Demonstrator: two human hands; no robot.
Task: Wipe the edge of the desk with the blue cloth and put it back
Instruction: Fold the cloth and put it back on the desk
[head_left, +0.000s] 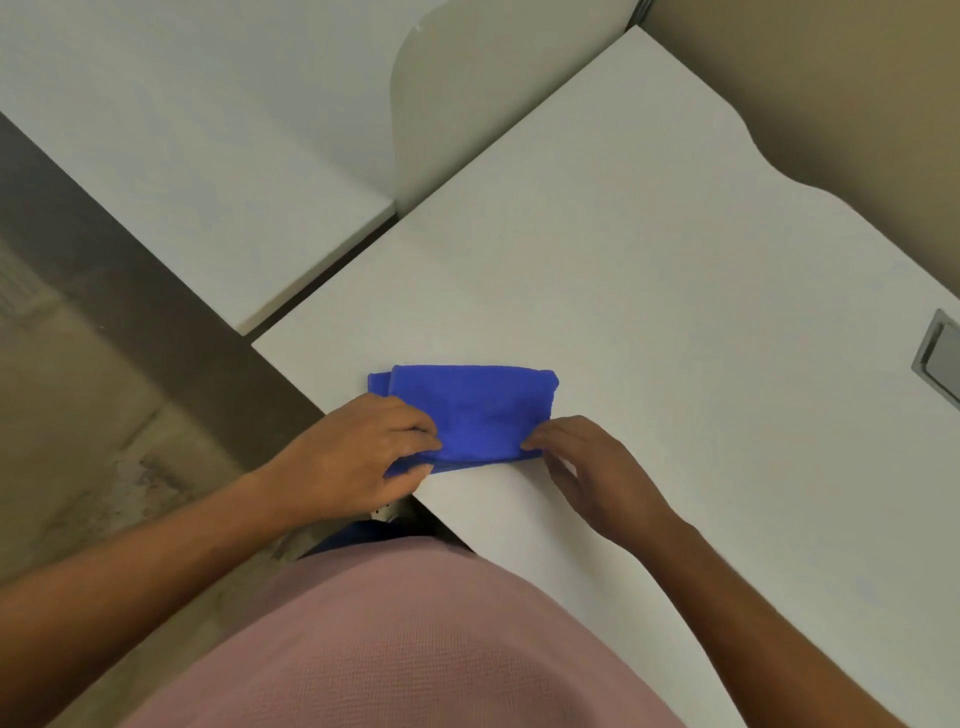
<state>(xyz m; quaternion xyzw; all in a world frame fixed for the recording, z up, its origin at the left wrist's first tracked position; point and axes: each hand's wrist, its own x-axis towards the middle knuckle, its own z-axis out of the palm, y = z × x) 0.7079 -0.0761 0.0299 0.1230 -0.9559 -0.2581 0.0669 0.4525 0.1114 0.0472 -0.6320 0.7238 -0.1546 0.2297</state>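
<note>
A folded blue cloth (475, 410) lies on the white desk (649, 322), close to the desk's near-left edge. My left hand (363, 457) pinches the cloth's lower left corner, thumb under the fold, right at the desk edge. On the cloth's lower right corner rest the fingertips of my right hand (587, 467), its palm flat on the desk. Part of the cloth's near edge is hidden under both hands.
A second white desk (208, 171) stands to the left, split from this one by a narrow gap and a curved white divider panel (441, 104). A grey cable hatch (943, 364) sits at the desk's right. Bare floor (78, 441) lies below the edge.
</note>
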